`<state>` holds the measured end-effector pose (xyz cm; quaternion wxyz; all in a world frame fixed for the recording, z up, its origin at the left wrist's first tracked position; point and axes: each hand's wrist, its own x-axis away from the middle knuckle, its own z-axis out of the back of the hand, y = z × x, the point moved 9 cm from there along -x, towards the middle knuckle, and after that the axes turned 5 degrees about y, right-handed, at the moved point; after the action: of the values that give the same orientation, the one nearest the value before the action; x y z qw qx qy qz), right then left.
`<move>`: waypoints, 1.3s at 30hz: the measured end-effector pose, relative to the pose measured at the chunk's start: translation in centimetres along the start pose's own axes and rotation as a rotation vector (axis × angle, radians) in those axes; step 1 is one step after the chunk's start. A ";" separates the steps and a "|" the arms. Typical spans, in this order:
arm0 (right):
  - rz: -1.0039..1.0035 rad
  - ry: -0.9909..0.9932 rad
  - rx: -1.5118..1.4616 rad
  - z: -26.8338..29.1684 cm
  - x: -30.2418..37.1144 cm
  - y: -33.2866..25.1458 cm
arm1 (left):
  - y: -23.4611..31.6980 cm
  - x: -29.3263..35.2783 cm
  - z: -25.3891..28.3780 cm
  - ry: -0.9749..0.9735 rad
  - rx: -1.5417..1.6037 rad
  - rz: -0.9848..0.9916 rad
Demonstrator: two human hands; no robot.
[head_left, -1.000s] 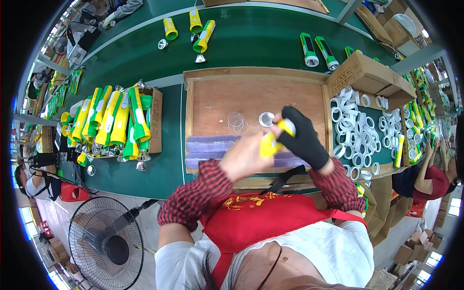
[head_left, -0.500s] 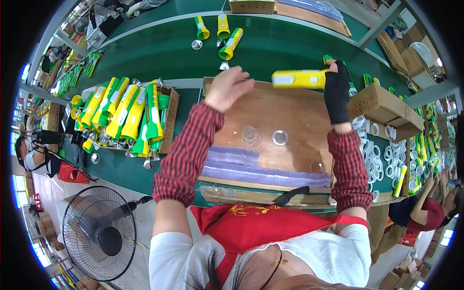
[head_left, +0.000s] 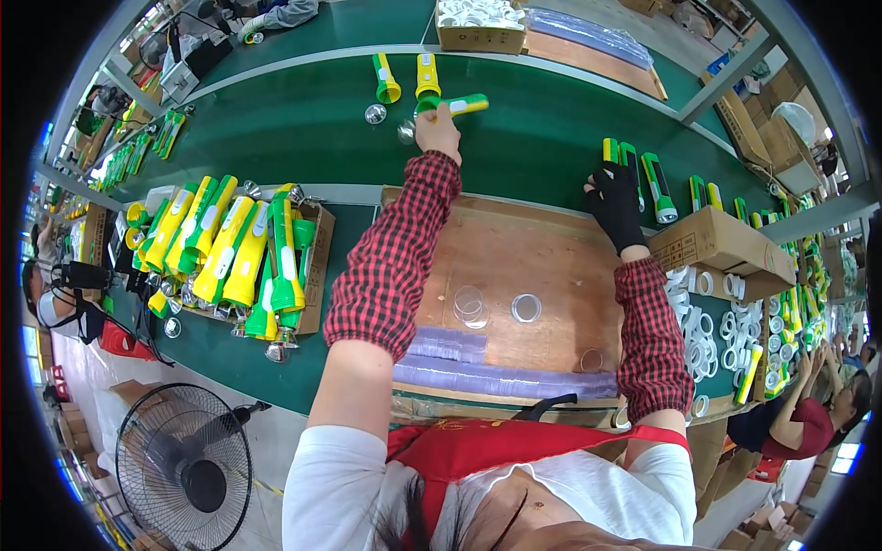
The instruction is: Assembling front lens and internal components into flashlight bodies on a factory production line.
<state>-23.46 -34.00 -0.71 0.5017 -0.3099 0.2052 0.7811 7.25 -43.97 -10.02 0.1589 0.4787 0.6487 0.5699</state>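
Observation:
My left hand [head_left: 439,131] reaches far out over the green belt [head_left: 303,129], its fingers closed on a green and yellow flashlight [head_left: 459,105] that lies flat there. Two more flashlights [head_left: 404,78] and a loose reflector [head_left: 375,114] lie just to its left. My right hand [head_left: 614,200], in a black fingerless glove, rests on the belt to the right. Its fingertips touch a yellow and green flashlight [head_left: 610,151] at the end of a row of green ones [head_left: 657,184]. Whether it grips that one is hidden by the glove.
A wooden board [head_left: 514,248] in front of me holds clear round lenses [head_left: 470,304] and a stack of clear sheets [head_left: 496,376]. A cardboard tray [head_left: 317,266] of flashlights stands on the left, a box [head_left: 717,243] and white rings [head_left: 707,331] on the right. A fan [head_left: 184,468] stands lower left. Other people sit at both sides.
Both hands rose from the board with a yellow flashlight. My left hand then stretched to the far belt with a flashlight, and my right hand moved to the row on the right.

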 end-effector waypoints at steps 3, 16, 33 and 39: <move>-0.280 -0.017 -0.302 3.1 -1.4 -1.3 | 5.3 4.1 0.0 -0.206 -0.029 -0.363; -0.644 -0.298 -1.273 7.6 5.6 -12.8 | -1.4 31.0 6.6 -0.770 -0.023 0.269; -0.332 -0.416 -0.480 5.1 14.7 -14.1 | -6.9 37.3 13.0 -0.857 -0.102 0.400; -0.391 -0.485 -0.589 6.8 14.5 -13.5 | -6.9 37.1 13.9 -0.775 -0.088 0.492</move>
<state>-17.53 -14.59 -5.93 0.5640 -0.2804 -0.2129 0.7470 -3.56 -5.35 -7.77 0.2697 0.7891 0.3838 0.3966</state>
